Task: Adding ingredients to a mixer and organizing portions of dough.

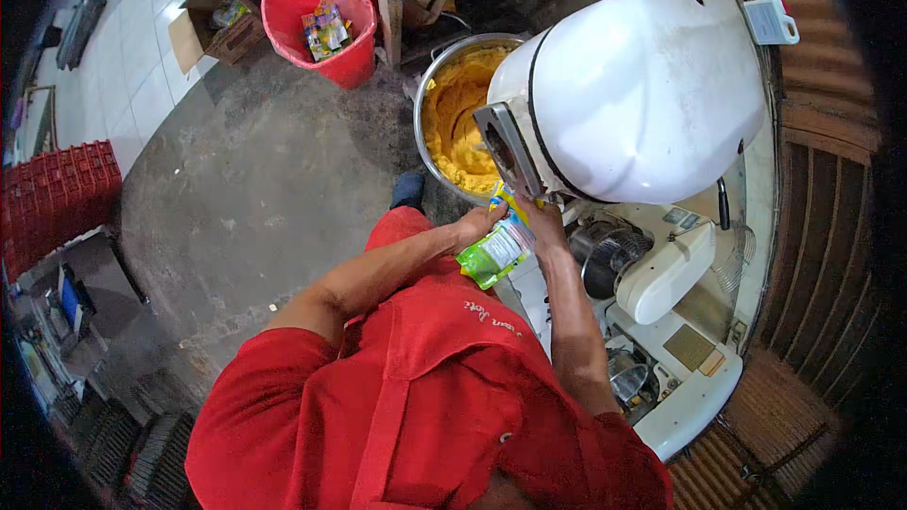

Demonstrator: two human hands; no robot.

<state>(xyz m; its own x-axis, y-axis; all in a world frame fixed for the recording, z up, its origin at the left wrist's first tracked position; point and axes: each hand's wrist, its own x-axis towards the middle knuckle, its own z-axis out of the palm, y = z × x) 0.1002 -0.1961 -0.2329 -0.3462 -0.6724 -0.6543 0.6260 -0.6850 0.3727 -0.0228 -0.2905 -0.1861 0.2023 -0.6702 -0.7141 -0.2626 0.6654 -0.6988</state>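
Note:
A green-and-blue plastic pouch (493, 250) is held between my two hands at waist height. My left hand (478, 225) grips it at its left side, near the top, and my right hand (540, 217) has fingers closed on its upper right end. Just beyond them stands a steel bowl (425, 137) of orange-yellow batter or dough (453, 94), partly hidden under the white head of a large mixer (633, 85). The mixer's metal front piece (505, 146) hangs over the bowl's right part, above my hands.
A red bucket (288, 19) holding packets stands beside a cardboard box (236, 38) at upper left. Smaller mixers (666, 283) are at my right, along a corrugated wall (817, 264). Stacked red crates (57, 198) are at left; a white jug (770, 24) is at upper right.

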